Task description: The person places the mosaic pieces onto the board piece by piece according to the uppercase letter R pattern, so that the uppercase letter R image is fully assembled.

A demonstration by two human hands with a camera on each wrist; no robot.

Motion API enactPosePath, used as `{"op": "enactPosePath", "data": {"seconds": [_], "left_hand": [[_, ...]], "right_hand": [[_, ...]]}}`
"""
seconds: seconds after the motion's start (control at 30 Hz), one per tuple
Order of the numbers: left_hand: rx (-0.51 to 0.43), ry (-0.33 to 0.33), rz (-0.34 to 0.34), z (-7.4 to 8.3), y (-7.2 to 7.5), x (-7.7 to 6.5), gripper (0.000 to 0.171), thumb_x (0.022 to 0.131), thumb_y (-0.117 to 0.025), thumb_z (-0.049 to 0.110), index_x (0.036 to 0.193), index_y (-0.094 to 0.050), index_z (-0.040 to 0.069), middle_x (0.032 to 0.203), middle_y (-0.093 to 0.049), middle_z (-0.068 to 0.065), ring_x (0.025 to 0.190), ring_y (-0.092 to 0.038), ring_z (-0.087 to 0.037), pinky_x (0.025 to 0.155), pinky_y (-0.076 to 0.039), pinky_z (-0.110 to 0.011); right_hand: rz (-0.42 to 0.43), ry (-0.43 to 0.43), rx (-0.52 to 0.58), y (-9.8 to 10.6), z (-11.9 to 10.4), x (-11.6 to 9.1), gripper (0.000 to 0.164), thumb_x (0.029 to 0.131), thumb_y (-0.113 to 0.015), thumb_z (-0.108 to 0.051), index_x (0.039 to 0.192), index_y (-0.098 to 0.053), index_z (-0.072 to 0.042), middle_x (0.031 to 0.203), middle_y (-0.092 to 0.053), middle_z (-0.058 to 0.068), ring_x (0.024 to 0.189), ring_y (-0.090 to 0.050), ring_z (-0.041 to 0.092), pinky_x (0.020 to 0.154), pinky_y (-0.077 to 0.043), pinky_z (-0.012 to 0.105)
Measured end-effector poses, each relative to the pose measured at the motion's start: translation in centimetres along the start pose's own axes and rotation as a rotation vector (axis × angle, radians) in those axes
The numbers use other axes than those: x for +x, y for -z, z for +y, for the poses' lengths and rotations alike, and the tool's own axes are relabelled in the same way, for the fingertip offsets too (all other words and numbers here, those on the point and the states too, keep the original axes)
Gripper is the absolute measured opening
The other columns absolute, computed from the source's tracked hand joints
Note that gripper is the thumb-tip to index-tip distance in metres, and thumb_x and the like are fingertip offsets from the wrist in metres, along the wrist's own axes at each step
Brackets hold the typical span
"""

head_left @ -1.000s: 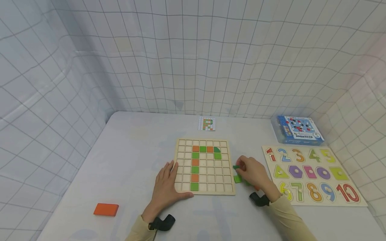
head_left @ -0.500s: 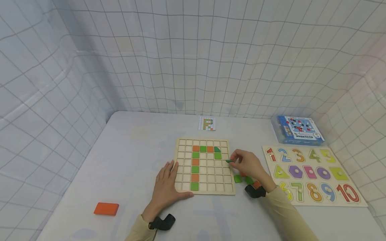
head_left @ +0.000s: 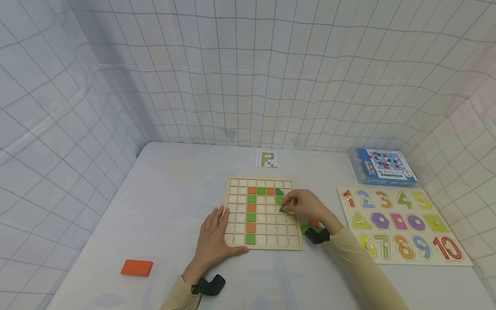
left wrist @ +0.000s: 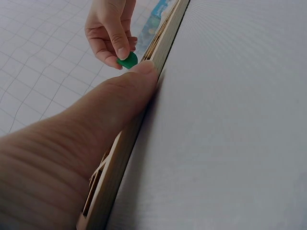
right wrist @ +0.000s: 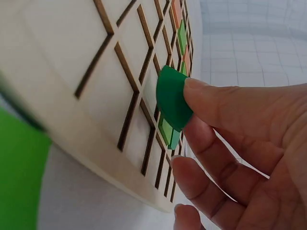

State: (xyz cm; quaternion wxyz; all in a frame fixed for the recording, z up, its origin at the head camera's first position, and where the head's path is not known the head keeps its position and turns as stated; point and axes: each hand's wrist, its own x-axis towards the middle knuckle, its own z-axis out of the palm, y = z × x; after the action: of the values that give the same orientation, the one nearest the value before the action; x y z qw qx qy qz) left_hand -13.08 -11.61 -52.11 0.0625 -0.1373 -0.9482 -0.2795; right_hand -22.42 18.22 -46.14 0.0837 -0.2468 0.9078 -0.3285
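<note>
A wooden grid board (head_left: 271, 228) lies on the table, with orange and light green square tiles (head_left: 251, 217) set in some cells. One dark green quarter-circle tile (head_left: 279, 192) sits in its upper right area. My left hand (head_left: 212, 241) rests at the board's left side, fingers extended, its thumb (left wrist: 129, 86) along the front edge. Over the board's right part, my right hand (head_left: 308, 204) pinches another dark green quarter-circle tile (right wrist: 172, 98) between thumb and fingers. That tile is held tilted, just below the light green square of the right column.
Loose green and orange tiles (head_left: 314, 223) lie right of the board, partly hidden by the right wrist. A pattern card (head_left: 266, 158) lies behind it. Farther right are a number-and-shape puzzle board (head_left: 391, 254) and a blue box (head_left: 383, 168). An orange block (head_left: 137, 268) lies front left.
My right hand has moved left and away from me, carrying the dark green quarter-circle tile from beside the board to over its right cells. The left hand has stayed in place.
</note>
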Motion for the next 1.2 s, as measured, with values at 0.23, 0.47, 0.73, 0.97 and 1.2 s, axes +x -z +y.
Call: {"op": "enactPosePath", "data": {"seconds": [0.23,0.47,0.73,0.97,1.2], "left_hand": [[-0.007,0.007,-0.007,0.2,0.1,0.0,0.123,0.059,-0.076,0.066,0.149,-0.025,0.0,0.152,-0.023,-0.019,0.139,-0.015,-0.035,0.108,-0.016,-0.052],[-0.005,0.004,-0.005,0.1,0.1,0.0,0.122,0.059,-0.076,0.066,0.149,-0.025,0.0,0.152,-0.023,-0.018,0.139,-0.015,-0.035,0.108,-0.016,-0.052],[-0.004,0.01,-0.016,0.1,0.1,0.0,0.122,0.06,-0.076,0.067,0.149,-0.025,0.001,0.152,-0.022,-0.018,0.139,-0.014,-0.035,0.108,-0.016,-0.052],[0.003,0.009,-0.013,0.2,0.2,0.0,0.123,0.059,-0.076,0.067,0.149,-0.025,0.001,0.152,-0.023,-0.019,0.139,-0.015,-0.035,0.108,-0.016,-0.052],[0.003,0.012,-0.012,0.2,0.2,0.0,0.123,0.059,-0.076,0.067,0.149,-0.025,0.001,0.152,-0.023,-0.019,0.139,-0.015,-0.035,0.108,-0.016,-0.052]], "right_hand": [[-0.059,-0.032,-0.003,-0.3,-0.3,1.0,0.005,0.085,-0.072,-0.013,0.089,-0.074,-0.014,0.074,-0.06,-0.009,0.059,-0.047,0.011,0.051,-0.04,0.027],[-0.026,-0.039,-0.017,-0.7,-0.5,1.5,0.006,0.084,-0.072,-0.012,0.088,-0.077,-0.013,0.077,-0.062,-0.008,0.059,-0.049,0.01,0.052,-0.041,0.027],[0.007,-0.034,-0.024,-1.1,-0.3,1.7,0.004,0.083,-0.074,-0.013,0.081,-0.077,-0.015,0.074,-0.061,-0.009,0.057,-0.047,0.01,0.05,-0.04,0.027],[0.015,-0.043,-0.053,-1.3,-0.6,1.7,0.003,0.081,-0.076,-0.015,0.078,-0.076,-0.015,0.075,-0.063,-0.01,0.059,-0.05,0.008,0.052,-0.042,0.027],[0.024,-0.046,-0.1,-1.4,-0.9,1.7,0.005,0.081,-0.077,-0.02,0.081,-0.076,-0.015,0.076,-0.062,-0.011,0.062,-0.051,0.007,0.056,-0.045,0.027]]}}
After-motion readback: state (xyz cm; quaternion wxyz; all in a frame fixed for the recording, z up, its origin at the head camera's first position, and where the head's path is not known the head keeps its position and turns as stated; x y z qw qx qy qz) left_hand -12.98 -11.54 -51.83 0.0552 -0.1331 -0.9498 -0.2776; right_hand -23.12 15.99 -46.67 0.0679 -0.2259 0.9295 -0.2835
